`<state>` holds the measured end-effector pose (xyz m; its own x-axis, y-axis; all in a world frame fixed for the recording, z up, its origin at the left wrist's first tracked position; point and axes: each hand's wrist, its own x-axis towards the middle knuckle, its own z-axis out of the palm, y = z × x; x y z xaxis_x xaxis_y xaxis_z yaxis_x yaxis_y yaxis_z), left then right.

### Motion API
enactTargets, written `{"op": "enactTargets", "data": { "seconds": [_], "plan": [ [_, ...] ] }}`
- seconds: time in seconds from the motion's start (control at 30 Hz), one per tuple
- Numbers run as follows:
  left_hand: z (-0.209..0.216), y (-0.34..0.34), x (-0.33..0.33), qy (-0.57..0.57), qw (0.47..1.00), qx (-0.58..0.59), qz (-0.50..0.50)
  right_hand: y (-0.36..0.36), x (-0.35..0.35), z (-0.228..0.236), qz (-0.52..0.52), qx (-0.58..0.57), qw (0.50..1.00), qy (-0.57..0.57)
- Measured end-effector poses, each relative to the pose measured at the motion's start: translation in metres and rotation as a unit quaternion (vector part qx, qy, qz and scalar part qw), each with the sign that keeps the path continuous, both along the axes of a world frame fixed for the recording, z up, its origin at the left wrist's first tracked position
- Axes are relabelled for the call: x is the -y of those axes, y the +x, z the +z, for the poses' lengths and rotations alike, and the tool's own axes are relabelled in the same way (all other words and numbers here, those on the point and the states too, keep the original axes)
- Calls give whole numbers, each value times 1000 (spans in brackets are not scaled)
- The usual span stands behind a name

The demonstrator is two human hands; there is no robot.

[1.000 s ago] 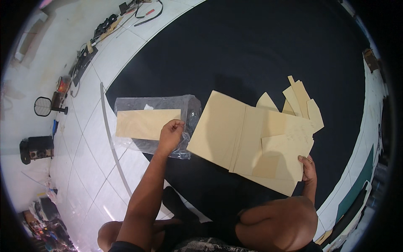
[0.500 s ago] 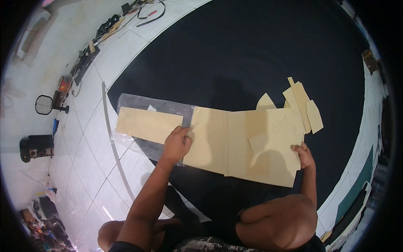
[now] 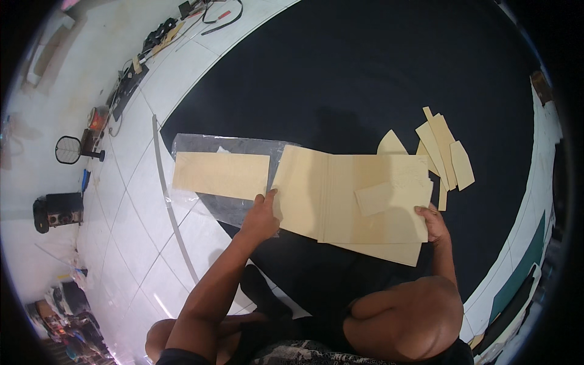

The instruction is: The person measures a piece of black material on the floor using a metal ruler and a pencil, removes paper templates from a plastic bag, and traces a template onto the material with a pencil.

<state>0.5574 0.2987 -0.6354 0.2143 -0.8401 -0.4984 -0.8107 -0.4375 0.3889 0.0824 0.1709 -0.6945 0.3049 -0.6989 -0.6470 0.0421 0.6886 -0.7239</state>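
Note:
Several large tan card sheets (image 3: 298, 188), with fold lines down them, lie stacked in front of me. My left hand (image 3: 261, 217) grips their left edge, thumb and fingers closed on it. On the right edge my right hand (image 3: 433, 224) is closed, thumb on top. A small tan card piece (image 3: 372, 199) rests on the upper sheet, and another sheet (image 3: 389, 252) sticks out below toward me. Left of my left hand, a tan card rectangle (image 3: 222, 175) lies on a clear plastic sleeve (image 3: 243, 210).
Black cloth (image 3: 292, 73) covers much of the white tiled floor (image 3: 137, 213). Several narrow and curved card pieces (image 3: 447, 149) lie beyond my right hand. A long grey strip (image 3: 167, 194) crosses the tiles at left. A black speaker-like box (image 3: 64, 210) stands by the wall.
The upper card sheets have shifted up and left over the one below, whose lower edge now shows. Both hands have kept hold, and the left edge now tilts.

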Motion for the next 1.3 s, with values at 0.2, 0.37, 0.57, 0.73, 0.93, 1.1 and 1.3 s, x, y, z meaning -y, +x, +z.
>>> {"op": "enactTargets", "data": {
  "seconds": [0.2, 0.37, 0.57, 0.73, 0.93, 1.1, 1.3],
  "plan": [
    [-9, -8, 2, -162, 985, -58, -19, 54, -10, -11, 5, -2, 999, 43],
    [8, -23, 10, -162, 985, -45, -27, 115, -3, 5, 44, 73, 996, 19],
    [18, -22, 7, -137, 990, -12, -17, 151, 22, 18, 77, 29, 997, -11],
    [22, -19, 5, -139, 989, -49, -11, 143, 28, 25, 30, 62, 998, -7],
    [39, -59, 24, -200, 972, -117, -36, 184, 9, 12, 43, 126, 991, -10],
    [60, -52, 28, -279, 951, -124, -41, 278, 11, 56, 179, -83, 950, -240],
    [86, -50, 42, -265, 951, -156, -20, 302, 41, 69, 118, -137, 940, -291]
  ]
}}
